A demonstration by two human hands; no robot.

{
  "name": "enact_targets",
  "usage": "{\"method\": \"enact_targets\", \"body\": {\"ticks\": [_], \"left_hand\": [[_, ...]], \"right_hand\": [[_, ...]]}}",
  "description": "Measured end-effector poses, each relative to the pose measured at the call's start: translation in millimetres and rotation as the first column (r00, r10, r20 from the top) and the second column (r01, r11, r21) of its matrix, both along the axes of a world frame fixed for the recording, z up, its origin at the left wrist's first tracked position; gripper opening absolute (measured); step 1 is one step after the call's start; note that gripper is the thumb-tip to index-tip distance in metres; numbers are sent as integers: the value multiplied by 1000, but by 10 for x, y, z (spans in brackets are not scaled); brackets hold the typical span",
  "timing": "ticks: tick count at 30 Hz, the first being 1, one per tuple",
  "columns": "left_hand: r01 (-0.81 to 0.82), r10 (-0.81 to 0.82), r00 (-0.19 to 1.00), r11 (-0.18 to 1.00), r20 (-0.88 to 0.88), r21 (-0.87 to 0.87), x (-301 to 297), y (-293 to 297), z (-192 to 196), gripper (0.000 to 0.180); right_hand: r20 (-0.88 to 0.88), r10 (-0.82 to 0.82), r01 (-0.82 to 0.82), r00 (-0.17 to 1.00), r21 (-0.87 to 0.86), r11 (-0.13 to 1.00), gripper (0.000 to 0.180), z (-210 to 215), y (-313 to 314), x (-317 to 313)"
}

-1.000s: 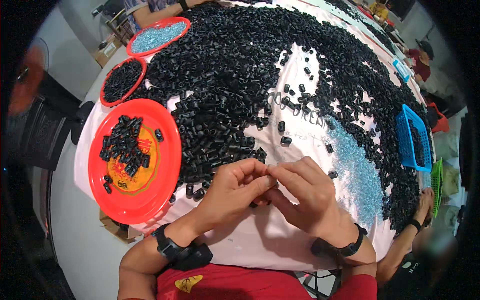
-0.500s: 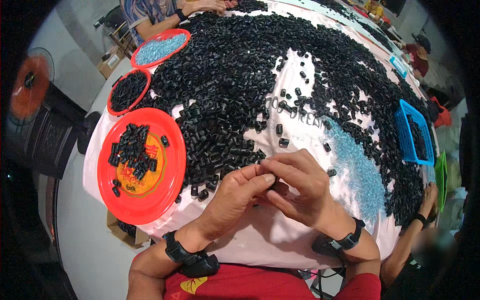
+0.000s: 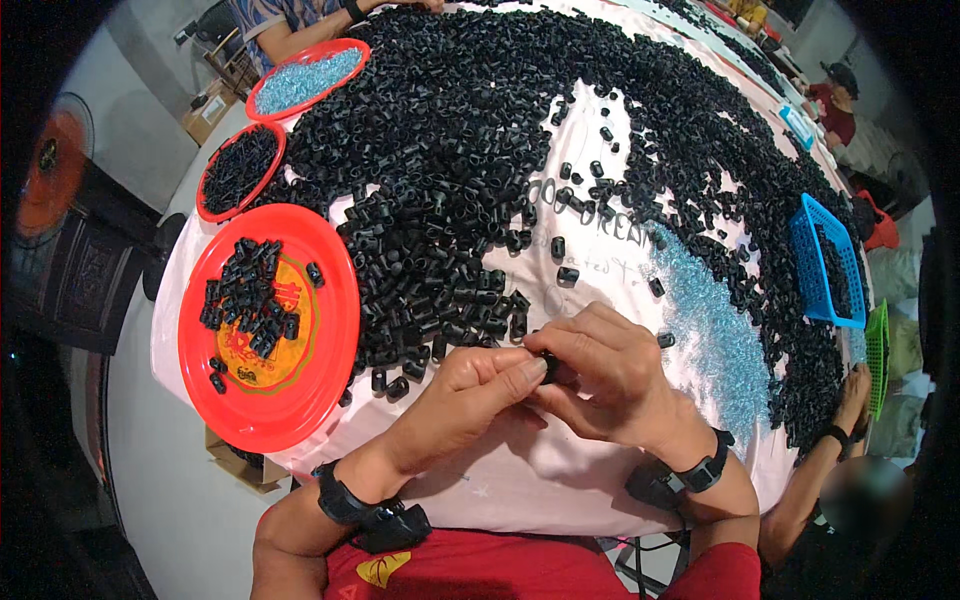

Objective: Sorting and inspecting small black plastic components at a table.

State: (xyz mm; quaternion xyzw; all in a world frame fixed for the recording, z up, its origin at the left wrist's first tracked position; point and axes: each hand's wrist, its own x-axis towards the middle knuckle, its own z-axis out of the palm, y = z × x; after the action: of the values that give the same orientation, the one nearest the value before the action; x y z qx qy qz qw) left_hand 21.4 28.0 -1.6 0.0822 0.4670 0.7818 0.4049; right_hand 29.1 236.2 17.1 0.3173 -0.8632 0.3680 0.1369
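Above the near part of the cloth-covered table, my left hand (image 3: 480, 392) and my right hand (image 3: 607, 375) meet fingertip to fingertip. Between them is a small black plastic part (image 3: 548, 367), mostly covered by the fingers. Both hands pinch it. Just beyond my hands spreads a large heap of short black tubular plastic parts (image 3: 440, 230). To the left, a red plate (image 3: 335, 330) with a yellow-orange centre carries a small pile of black pieces (image 3: 250, 295). Right of my hands lies a patch of small clear bluish pieces (image 3: 715, 335).
Farther left are a red plate of bluish pieces (image 3: 305, 82) and a red dish of thin black pieces (image 3: 240, 170). A blue basket (image 3: 828, 265) and a green basket (image 3: 878, 360) stand at the right. Other people's hands (image 3: 852, 400) work at the table's edges.
The view has shifted slightly, so the plates appear farther left. My hands stay together on the small black part, with the left thumb now pressed straighter against it.
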Motion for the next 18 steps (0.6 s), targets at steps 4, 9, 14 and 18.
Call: {"method": "enact_targets", "body": {"ticks": [4, 9, 14, 18], "left_hand": [[0, 0, 1000, 1000, 8, -21, 9, 23, 85, 36], [-69, 73, 995, 996, 71, -49, 56, 69, 112, 35], [-59, 60, 993, 998, 99, -8, 17, 37, 130, 33], [-42, 38, 991, 999, 128, 26, 13, 32, 110, 31]], "right_hand": [[8, 18, -18, 1000, -3, 1000, 41, -4, -7, -14], [14, 22, -22, 1000, 0, 1000, 41, -12, -1, -19], [-14, 22, -23, 1000, -30, 999, 45, -15, -14, -51], [48, 64, -60, 997, -61, 996, 46, -4, 23, -55]]}}
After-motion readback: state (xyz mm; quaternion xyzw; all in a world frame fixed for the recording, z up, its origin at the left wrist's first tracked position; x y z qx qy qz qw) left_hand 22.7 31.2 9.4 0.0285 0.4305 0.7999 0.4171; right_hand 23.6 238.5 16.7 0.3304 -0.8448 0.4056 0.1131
